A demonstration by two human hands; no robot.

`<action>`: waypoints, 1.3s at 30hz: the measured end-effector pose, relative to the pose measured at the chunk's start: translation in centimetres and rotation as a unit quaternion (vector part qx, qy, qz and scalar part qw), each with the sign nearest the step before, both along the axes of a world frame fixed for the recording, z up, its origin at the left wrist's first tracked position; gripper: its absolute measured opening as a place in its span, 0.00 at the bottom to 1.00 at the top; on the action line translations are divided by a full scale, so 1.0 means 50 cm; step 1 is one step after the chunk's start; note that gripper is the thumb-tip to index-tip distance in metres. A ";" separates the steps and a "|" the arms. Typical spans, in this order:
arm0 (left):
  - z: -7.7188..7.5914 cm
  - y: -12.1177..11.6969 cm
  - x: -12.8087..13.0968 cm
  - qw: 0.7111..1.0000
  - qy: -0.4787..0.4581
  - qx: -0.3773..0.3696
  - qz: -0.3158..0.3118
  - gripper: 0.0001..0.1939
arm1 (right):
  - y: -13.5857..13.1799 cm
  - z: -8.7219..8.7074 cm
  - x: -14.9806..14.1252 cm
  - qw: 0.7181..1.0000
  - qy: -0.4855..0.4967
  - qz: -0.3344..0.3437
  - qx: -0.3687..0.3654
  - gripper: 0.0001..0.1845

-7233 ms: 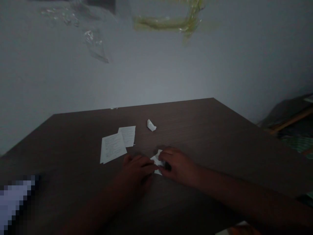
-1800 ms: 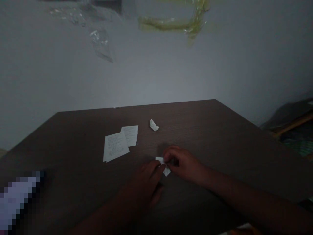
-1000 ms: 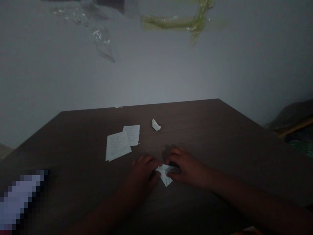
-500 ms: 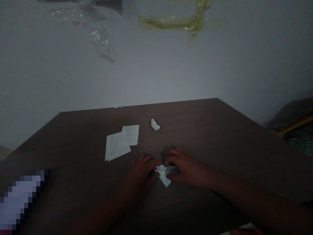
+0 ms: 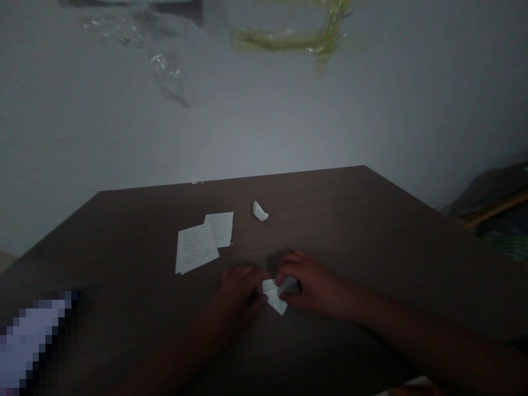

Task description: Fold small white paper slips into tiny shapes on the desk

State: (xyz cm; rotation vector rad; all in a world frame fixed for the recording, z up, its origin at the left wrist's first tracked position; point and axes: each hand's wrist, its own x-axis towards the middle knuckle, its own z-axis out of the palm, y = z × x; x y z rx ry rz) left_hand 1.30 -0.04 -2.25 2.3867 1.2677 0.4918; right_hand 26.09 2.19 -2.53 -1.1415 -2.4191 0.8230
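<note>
Two hands on one dark wooden table (image 5: 371, 231): left hand (image 5: 241, 289) and right hand (image 5: 311, 283), with one folded paper (image 5: 275, 294) between them. Two flat printed sheets (image 5: 202, 242), overlapping. One small folded paper shape (image 5: 259, 212) farther back. One strip of yellowish tape (image 5: 289, 41) on the wall.

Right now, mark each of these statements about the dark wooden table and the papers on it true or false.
1. Both hands pinch the small folded white paper. True: the left hand and right hand meet on it.
2. Two flat printed paper sheets lie right of the hands. False: they lie to the left, farther back.
3. A tiny folded white paper piece sits alone beyond the hands. True.
4. The dark wooden table carries a cup. False: none shows.
</note>
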 end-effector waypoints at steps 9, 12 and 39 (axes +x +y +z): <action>-0.022 -0.002 -0.015 0.991 -0.061 0.093 -0.067 0.21 | 0.000 0.008 0.002 0.994 0.095 -0.042 -0.047 0.14; -0.013 -0.008 -0.025 0.985 -0.064 0.151 -0.053 0.22 | 0.004 0.010 0.007 0.994 0.107 -0.010 0.031 0.08; 0.025 0.019 -0.024 0.996 0.081 0.008 -0.045 0.08 | 0.019 0.033 0.028 0.980 -0.127 0.085 0.128 0.07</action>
